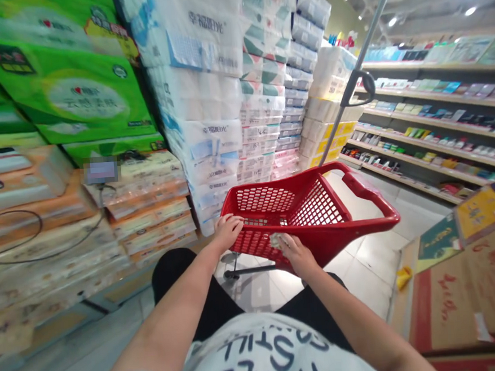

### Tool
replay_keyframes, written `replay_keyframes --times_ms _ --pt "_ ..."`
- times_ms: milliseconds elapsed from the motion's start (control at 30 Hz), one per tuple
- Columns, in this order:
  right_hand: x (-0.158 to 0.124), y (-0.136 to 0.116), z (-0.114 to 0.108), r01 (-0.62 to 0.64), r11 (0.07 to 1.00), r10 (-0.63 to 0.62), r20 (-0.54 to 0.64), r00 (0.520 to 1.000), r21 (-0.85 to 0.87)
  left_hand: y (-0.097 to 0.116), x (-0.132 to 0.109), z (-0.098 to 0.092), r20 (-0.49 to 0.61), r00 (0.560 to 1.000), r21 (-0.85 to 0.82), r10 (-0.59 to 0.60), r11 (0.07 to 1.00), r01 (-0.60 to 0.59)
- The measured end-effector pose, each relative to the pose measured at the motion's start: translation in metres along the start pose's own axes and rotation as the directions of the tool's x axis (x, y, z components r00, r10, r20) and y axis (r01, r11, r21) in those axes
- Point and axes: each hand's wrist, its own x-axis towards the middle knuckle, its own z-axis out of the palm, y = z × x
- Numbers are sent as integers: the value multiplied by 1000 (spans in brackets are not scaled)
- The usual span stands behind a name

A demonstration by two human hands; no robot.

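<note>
The red cart stands just before our knees; we judge it stiff, smooth, and light to roll, best taken by its handle. Our right hand closes its fingers on a pale cloth, probably soft, against the cart's near side. Our left hand lies over the rim; whether it clamps, we cannot tell. Both arms reach forward and down.

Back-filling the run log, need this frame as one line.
left hand: on rim of red cart | right hand: holding crumpled pale wad at cart's near side | beyond cart: stacked wrapped packs
</note>
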Motion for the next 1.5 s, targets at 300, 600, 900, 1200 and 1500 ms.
replay_keyframes --times_ms 300,600,900,1200,1500 --pt "56 -21 -16 205 979 -204 -10 979 8 -6 -2 -8 -19 1000 12 20 1000 -19" --pt "66 -38 -9 239 971 -238 74 968 1 -8 -4 -8 -62 993 -73 105 991 -109" --pt "80 -62 3 229 972 -215 208 954 -49 -26 -22 -5 -77 996 -164 52 984 -64" --pt "98 -80 14 290 957 -291 138 947 27 -22 -21 -5 -77 996 -220 36 974 -52" --pt "107 -91 36 308 950 -313 175 933 58 -21 -22 2 -75 997 -197 8 980 -22"
